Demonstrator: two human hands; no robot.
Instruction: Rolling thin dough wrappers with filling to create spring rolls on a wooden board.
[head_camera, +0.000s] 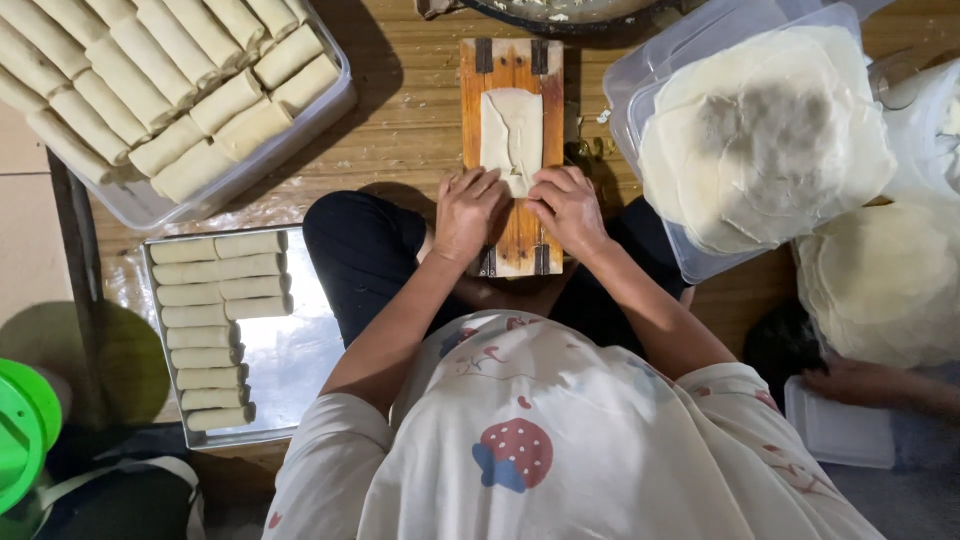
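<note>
Fingers (487, 190) of our left hand (465, 215) and fingers (545, 190) of our right hand (570, 210) curl down side by side onto the near edge of a pale, folded dough wrapper (511, 135). Both sets are bent and pressing on the sheet, not closed around it; the fingertips of the two hands are near each other, almost meeting.

The wrapper lies flat on a narrow orange-brown wooden board (472, 110), its folded flaps visible on top. The board sits at 12 o'clock from our body, long axis pointing away from us, resting on the wooden slat floor (400, 120).

At 10 o'clock: a large clear plastic tray (300, 125) packed with pale rolled spring rolls (150, 90) in tilted rows.
At 9 o'clock: a flat metal tray (290, 360) with further rolls (205, 345) stacked in a column along its left side.
At 2 o'clock: a clear plastic tub (640, 70) holding a stack of thin round white wrappers (765, 135). A second stack of round wrappers (880, 280) lies at 3 o'clock.
At 4 o'clock: another person's hand (850, 380) rests on a white plastic lid (840, 430).
At 8 o'clock: a green round plastic lid (25, 430), at frame edge.
</note>
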